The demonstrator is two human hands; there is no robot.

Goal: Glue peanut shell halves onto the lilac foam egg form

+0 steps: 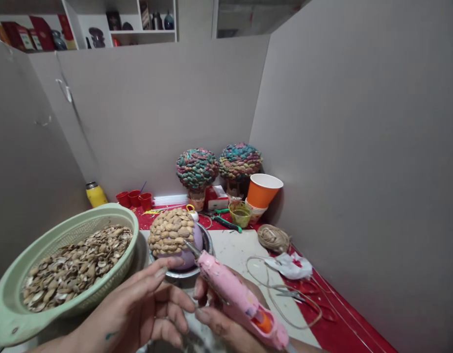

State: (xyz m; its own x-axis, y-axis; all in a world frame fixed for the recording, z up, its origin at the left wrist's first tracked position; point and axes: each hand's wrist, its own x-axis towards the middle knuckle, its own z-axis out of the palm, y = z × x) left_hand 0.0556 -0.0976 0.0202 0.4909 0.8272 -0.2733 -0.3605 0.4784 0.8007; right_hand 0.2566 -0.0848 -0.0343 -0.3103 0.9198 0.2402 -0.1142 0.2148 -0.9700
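Gray walls [167,98] stand around a red and white tabletop [230,250]. A round purple ball [171,230], partly covered with bumpy brown shells, sits in a shiny metal bowl [210,247]. The right hand [221,321] has its grip wrapped around a pink glue gun [236,289], and the tip points at the ball. The left hand [138,296] has a loose grip, fingers spread and bent, near the ball. A green basket [16,318] holds lots of loose shells [79,267] on the left.
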